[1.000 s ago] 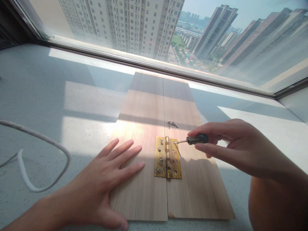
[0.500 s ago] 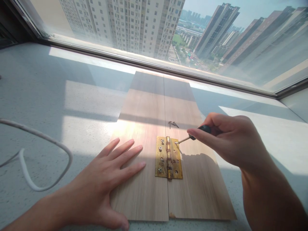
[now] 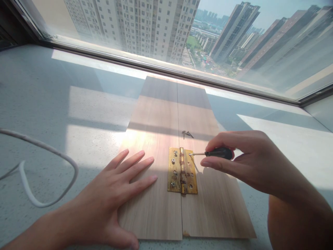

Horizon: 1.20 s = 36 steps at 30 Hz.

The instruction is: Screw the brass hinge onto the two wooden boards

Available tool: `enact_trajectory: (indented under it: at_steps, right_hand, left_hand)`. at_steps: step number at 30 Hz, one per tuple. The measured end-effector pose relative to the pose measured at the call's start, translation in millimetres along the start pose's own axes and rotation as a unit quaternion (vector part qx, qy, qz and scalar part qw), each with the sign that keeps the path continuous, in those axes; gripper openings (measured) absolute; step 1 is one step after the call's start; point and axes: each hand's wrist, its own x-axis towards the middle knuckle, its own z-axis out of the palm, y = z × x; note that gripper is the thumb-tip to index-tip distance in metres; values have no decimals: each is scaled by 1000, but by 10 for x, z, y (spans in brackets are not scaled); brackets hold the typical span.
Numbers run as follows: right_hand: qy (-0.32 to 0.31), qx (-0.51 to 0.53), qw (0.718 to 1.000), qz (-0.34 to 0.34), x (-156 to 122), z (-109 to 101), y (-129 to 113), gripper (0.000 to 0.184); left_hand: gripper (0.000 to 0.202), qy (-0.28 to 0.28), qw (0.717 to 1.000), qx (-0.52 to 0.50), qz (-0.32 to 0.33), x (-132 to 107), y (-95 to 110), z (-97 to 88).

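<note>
A brass hinge (image 3: 182,171) lies flat across the seam of two wooden boards, the left board (image 3: 158,215) and the right board (image 3: 213,211). Screw heads show in its left leaf; the lower holes of the right leaf look bare. My right hand (image 3: 241,159) is closed round the black handle of a screwdriver (image 3: 219,152). The screwdriver's tip meets the top of the right leaf, where a screw, if any, is too small to make out. My left hand (image 3: 117,191) rests with fingers spread on the left board, beside the hinge.
A few loose screws (image 3: 187,134) lie on the right board above the hinge. On the left, a white cable (image 3: 52,152) loops over the speckled sill (image 3: 91,107). The window frame (image 3: 166,73) runs along the far side, close to the boards' far ends.
My right hand has turned and dropped slightly, so the screwdriver's handle has swung down to nearly level in the picture. Its tip stays on the hinge. My left hand has not moved.
</note>
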Motion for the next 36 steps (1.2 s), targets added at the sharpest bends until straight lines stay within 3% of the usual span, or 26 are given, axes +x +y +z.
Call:
enact_trajectory:
  at_steps: [6, 20, 22, 25, 27, 31, 36]
  right_hand:
    - [-83, 53, 995, 1, -40, -106, 74, 13]
    - [91, -127, 988, 17, 4, 76, 91, 48]
    - [100, -139, 985, 19, 6, 88, 82, 44]
    - [109, -131, 985, -8, 10, 93, 48, 17]
    - [93, -113, 989, -37, 11, 93, 27, 14]
    - [28, -57, 997, -53, 2, 64, 18, 24]
    - [-72, 41, 996, -36, -26, -57, 54, 11]
  left_hand:
    - [103, -12, 1000, -6, -2, 3, -5, 1]
    - [105, 4, 1000, 6, 3, -8, 2, -9]
    - [104, 1, 1000, 21, 8, -11, 3, -12]
    - [105, 0, 999, 33, 13, -16, 1, -13]
    - [106, 2, 999, 31, 10, -16, 0, -10]
    - [106, 5, 1000, 14, 7, -3, -3, 0]
    - [106, 6, 1000, 15, 7, -1, -5, 10]
